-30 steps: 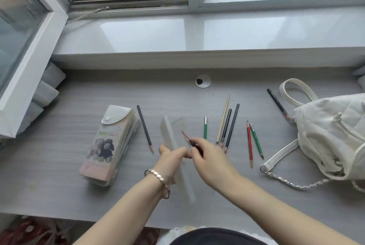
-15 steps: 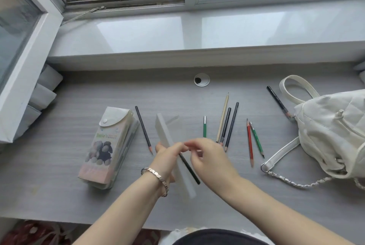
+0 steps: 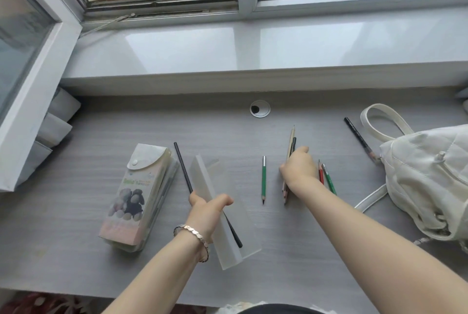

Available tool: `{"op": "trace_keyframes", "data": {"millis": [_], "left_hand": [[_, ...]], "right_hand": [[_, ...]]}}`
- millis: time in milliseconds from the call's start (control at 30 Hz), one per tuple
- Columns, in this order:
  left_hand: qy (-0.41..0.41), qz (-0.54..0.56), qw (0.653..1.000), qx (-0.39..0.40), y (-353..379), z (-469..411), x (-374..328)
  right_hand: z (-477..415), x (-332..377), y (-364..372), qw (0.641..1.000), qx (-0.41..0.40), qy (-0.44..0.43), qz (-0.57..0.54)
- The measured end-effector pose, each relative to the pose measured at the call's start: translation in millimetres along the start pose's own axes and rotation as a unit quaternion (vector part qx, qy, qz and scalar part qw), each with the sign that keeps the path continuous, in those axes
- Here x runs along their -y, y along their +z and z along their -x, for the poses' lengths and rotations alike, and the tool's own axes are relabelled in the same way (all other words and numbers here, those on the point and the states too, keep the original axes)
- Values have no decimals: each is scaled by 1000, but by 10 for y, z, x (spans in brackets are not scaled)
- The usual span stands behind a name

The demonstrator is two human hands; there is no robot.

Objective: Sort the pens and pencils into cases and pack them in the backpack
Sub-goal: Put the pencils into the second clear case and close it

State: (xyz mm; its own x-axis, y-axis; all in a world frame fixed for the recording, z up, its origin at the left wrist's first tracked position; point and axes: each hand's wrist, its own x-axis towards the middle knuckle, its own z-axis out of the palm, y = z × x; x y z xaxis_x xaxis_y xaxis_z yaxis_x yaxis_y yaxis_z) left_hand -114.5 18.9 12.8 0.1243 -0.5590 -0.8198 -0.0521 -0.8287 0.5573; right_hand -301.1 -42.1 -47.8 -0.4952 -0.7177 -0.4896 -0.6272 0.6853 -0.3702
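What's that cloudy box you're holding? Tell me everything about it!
The frosted case is a long, narrow box, seemingly of cloudy plastic. It lies slanted on the grey desk, open, with its flap spread to the right. The left hand grips it round the middle. A black pencil lies inside, near the close end. A loose black pencil lies beside its far left edge.

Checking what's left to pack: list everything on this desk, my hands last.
Translucent plastic pencil case: one, frosted, centre, open.
Packed pencil: one, black, inside that case.
Printed snap-flap pencil case: one, pinkish, left.
Loose black pencil: one, black, between cases.
Short green pencil: one, green, centre.
Pencil bundle: several, beige and dark, under right hand.
Red pencil, green pencil: one each, beside that hand.
Long black pencil: one, black, by backpack.
White fabric backpack: one, white, far right.
Left hand: grips translucent case.
Right hand: grips bundle.
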Motion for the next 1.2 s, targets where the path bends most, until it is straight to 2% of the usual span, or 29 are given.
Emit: {"op": "trace_keyframes", "data": {"millis": [267,367,500,633,767,933,1200], "left_hand": [[-5,-35,999,-1,17,-53,85],[3,-53,999,6,38,-43,97],[8,-66,998,14,48,-51,133],[17,-67,997,23,122,1,148],[22,-83,995,49,258,111,150],[19,-63,996,67,341,213,126],[28,-105,992,70,372,276,110]], "right_hand": [[95,-141,-1,985,32,-68,154],[108,-229,59,982,34,-65,173],[243,-287,-68,985,117,-100,82],[645,-230,-225,967,155,-197,-42],[994,-222,-202,949,184,-250,-47],[1104,-254,-201,955,169,-229,-78],[1171,-283,-200,963,113,-215,-117]]}}
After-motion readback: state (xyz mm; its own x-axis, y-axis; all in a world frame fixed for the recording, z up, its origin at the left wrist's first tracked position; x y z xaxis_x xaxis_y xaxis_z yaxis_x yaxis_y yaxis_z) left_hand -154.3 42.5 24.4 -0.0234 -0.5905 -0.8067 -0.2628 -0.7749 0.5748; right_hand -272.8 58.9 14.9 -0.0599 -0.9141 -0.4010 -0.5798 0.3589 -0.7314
